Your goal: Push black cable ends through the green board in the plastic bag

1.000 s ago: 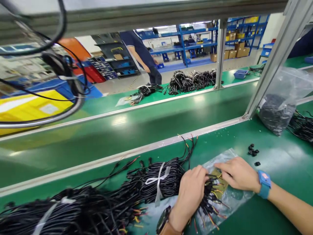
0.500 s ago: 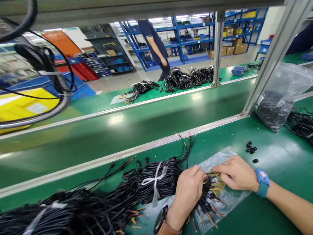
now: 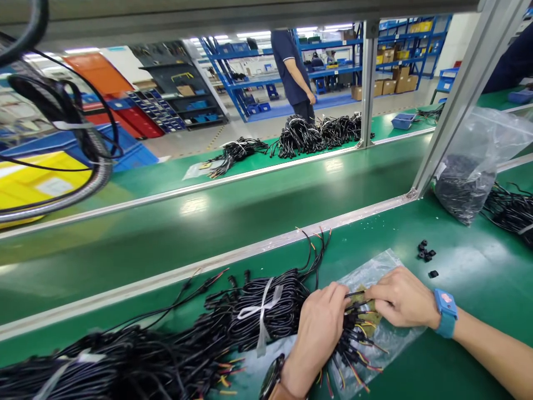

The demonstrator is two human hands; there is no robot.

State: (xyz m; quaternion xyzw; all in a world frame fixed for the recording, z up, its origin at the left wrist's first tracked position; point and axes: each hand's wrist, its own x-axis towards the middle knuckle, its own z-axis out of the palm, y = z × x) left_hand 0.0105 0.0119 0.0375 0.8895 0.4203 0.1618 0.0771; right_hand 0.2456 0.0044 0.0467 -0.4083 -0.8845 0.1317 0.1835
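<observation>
My left hand point(image 3: 321, 322), with a dark watch at its wrist, is closed on a black cable point(image 3: 355, 294) over the near bench. The fingertips of my right hand point(image 3: 402, 297), below a blue wristband, pinch the same cable's other end. Under both hands, short black cables with red and yellow wire ends point(image 3: 353, 353) fan out on a clear plastic bag point(image 3: 385, 261). Left of my left hand lies a coiled black cable bundle point(image 3: 266, 305) tied with a white strip. More black cables point(image 3: 95, 361) are heaped at the lower left.
Small black parts point(image 3: 425, 253) lie right of the bag. A clear bag of dark parts point(image 3: 464, 183) stands beside a metal post point(image 3: 449, 105). Beyond the green belt point(image 3: 233, 200) are cable piles point(image 3: 302, 136) and a person in dark clothing point(image 3: 293, 72). A hose point(image 3: 100, 166) hangs left.
The person across the belt has moved right. My hands hold nearly the same pose, with the cable stretched between them showing slightly more. The whole view has shifted a little.
</observation>
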